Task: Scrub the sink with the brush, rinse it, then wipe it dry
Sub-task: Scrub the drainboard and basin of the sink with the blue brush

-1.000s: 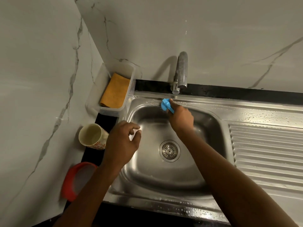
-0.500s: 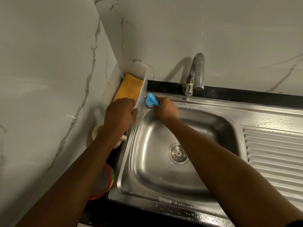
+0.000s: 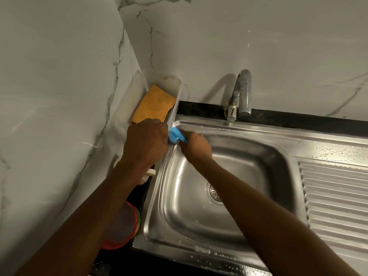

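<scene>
Brush (image 3: 176, 135) is gripped by curled fingers of the right hand (image 3: 196, 146) at the back-left corner of the sink (image 3: 258, 136), seemingly to scrub the rim; the tray (image 3: 169, 80) is apparently steadied by the left hand (image 3: 147, 140), fingers hidden

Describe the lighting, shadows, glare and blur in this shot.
Head view: dim, warm light; the tap casts a soft shadow to its left on the wall. Head view: glare streaks on the wet rim and basin of the sink. Head view: the right hand and blue brush look slightly smeared by motion; the wide lens bows the wall corner.
</scene>
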